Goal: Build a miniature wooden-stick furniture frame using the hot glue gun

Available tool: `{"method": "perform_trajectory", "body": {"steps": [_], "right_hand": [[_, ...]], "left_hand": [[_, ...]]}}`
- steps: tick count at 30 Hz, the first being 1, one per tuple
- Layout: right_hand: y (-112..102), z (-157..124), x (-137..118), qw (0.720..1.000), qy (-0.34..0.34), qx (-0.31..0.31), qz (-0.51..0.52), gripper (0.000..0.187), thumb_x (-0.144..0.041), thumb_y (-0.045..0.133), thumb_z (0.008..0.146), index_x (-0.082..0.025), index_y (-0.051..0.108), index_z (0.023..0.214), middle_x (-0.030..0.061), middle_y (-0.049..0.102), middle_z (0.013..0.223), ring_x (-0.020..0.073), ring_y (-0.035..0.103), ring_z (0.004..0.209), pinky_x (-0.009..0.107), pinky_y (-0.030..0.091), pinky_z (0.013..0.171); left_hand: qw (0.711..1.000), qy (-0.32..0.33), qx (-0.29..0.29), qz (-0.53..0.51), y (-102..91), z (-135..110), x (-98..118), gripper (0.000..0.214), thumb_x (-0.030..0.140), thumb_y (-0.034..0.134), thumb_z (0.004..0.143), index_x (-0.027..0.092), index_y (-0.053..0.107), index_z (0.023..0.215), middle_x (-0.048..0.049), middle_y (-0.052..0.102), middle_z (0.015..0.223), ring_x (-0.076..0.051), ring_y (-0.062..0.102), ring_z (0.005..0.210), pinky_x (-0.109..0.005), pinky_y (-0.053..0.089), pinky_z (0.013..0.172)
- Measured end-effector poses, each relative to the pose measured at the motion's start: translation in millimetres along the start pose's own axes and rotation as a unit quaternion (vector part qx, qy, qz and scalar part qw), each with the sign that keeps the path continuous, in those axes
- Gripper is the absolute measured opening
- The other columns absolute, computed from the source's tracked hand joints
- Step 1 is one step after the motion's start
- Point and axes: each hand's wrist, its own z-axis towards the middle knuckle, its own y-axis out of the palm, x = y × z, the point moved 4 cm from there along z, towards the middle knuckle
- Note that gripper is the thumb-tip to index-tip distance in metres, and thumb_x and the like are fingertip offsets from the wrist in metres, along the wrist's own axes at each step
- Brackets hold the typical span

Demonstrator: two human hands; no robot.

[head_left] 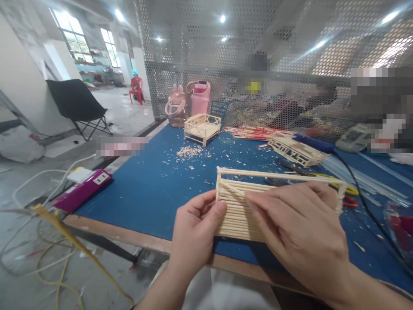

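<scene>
A pale panel of thin wooden sticks [240, 224] is held tilted above the table's front edge, with one rail set apart along its top. My left hand [198, 228] grips its left end, thumb on the front face and fingers behind. A short thin stick [232, 188] lies slantwise near the panel's upper left corner. The thumb and fingertips of my right hand [300, 228] pinch that stick's right end. The right hand covers much of the panel's right side.
On the blue tabletop [138, 202] stand a small stick-built bed frame [203, 131] and another stick model [295, 150]. Stick scraps [189, 151], red-marked sticks [254, 132], a blue glue gun [314, 143] and its black cable lie around. A purple power strip [84, 189] sits at the left edge.
</scene>
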Motion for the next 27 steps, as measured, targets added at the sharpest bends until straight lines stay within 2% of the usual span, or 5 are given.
{"method": "perform_trajectory", "body": {"steps": [4,10,15,20,27], "right_hand": [[0,1,0,1.000,-0.001,0.000,0.011,0.012,-0.017,0.055,0.090,-0.016,0.067,0.091,0.0026,0.066,0.071,0.0167,0.059,0.067,0.036,0.036,0.071],[-1,0,5,1.000,0.016,0.005,0.008,0.011,-0.016,0.055,0.090,-0.016,0.066,0.088,0.0049,0.068,0.072,0.0185,0.057,0.066,0.038,0.035,0.071],[-1,0,4,1.000,-0.007,-0.012,0.008,0.015,-0.015,0.051,0.092,-0.016,0.065,0.092,0.0045,0.068,0.076,0.0178,0.059,0.068,0.038,0.036,0.072],[-8,8,7,0.997,0.039,-0.029,0.059,0.013,-0.018,0.049,0.093,-0.019,0.062,0.090,0.0017,0.068,0.079,0.0162,0.062,0.075,0.034,0.040,0.073],[-22,29,31,0.995,0.073,-0.033,0.058,0.019,-0.026,0.046,0.095,-0.023,0.059,0.081,-0.0002,0.068,0.075,0.0149,0.062,0.067,0.030,0.042,0.058]], "left_hand": [[1.000,-0.003,-0.006,-0.009,-0.4,0,-1,0.035,0.035,0.074,0.075,0.019,0.074,0.106,-0.0083,0.078,0.094,-0.021,0.073,0.080,-0.030,0.058,0.073],[1.000,0.000,-0.008,-0.009,-0.7,-1,0,0.030,0.031,0.072,0.078,0.021,0.074,0.106,-0.0064,0.078,0.095,-0.018,0.072,0.081,-0.025,0.057,0.075],[0.999,0.000,-0.011,-0.034,2.3,-1,1,0.028,0.031,0.074,0.075,0.021,0.076,0.101,-0.0055,0.078,0.090,-0.018,0.072,0.076,-0.025,0.058,0.071],[0.999,0.000,-0.005,-0.048,5.0,0,2,0.027,0.031,0.077,0.072,0.019,0.076,0.097,-0.0057,0.078,0.085,-0.018,0.072,0.073,-0.025,0.058,0.069],[1.000,0.011,-0.020,-0.015,2.5,-2,1,0.024,0.028,0.074,0.075,0.020,0.075,0.097,-0.0054,0.078,0.090,-0.017,0.072,0.079,-0.024,0.057,0.071]]}}
